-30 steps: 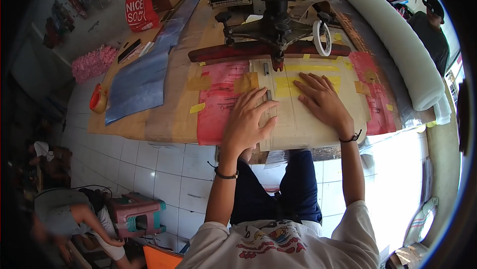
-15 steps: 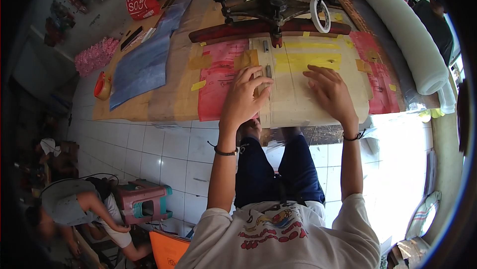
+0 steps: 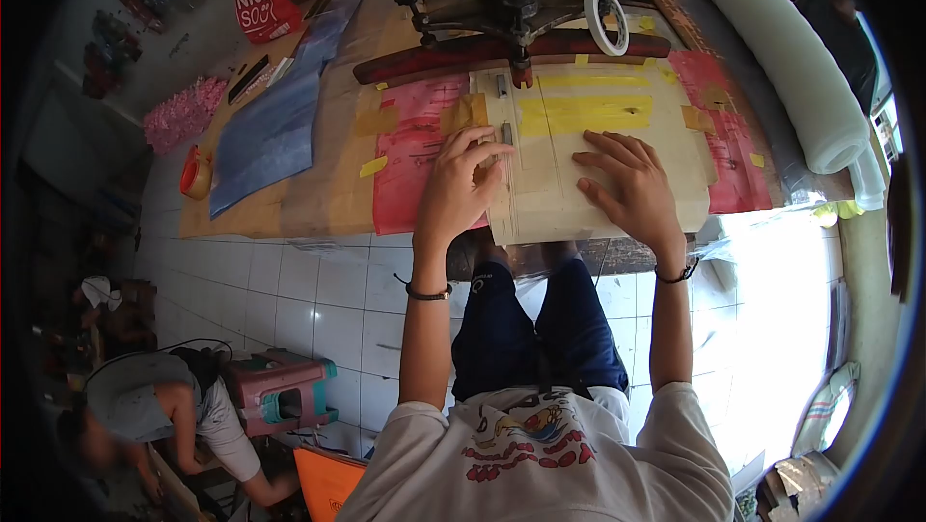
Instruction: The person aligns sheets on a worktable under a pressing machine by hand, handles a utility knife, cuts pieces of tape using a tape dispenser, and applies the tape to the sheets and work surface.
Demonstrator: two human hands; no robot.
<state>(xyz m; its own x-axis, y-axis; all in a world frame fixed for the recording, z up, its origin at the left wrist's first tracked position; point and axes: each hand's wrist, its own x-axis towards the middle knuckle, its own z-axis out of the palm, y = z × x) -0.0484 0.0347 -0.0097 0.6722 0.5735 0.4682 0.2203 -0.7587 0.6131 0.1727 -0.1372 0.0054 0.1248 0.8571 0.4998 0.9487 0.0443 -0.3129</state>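
Observation:
A beige board (image 3: 550,175) with yellow tape strips (image 3: 588,114) across it lies on the table before me. Along its left side runs a narrow strip bearing small grey metal pieces (image 3: 505,134). My left hand (image 3: 458,186) is at that strip, its fingers bent and apart, the fingertips by the lower metal piece. On the right half of the board rests my right hand (image 3: 632,184), fingers spread and nothing gripped. Red sheets (image 3: 415,146) show on both sides of the board. Beyond it stands a dark metal press frame (image 3: 521,20) with a white tape roll (image 3: 606,22) hung on it.
A blue sheet (image 3: 265,141) and a tape roll in a yellow-orange holder (image 3: 196,173) lie at the left. A large white roll (image 3: 772,54) lines the right side. Another person (image 3: 159,401) bends over by a pink stool (image 3: 275,392) at lower left.
My right hand has come down flatter onto the board, nearer its front. My left hand has shifted slightly left and down, fingers still bent. The view has moved a little.

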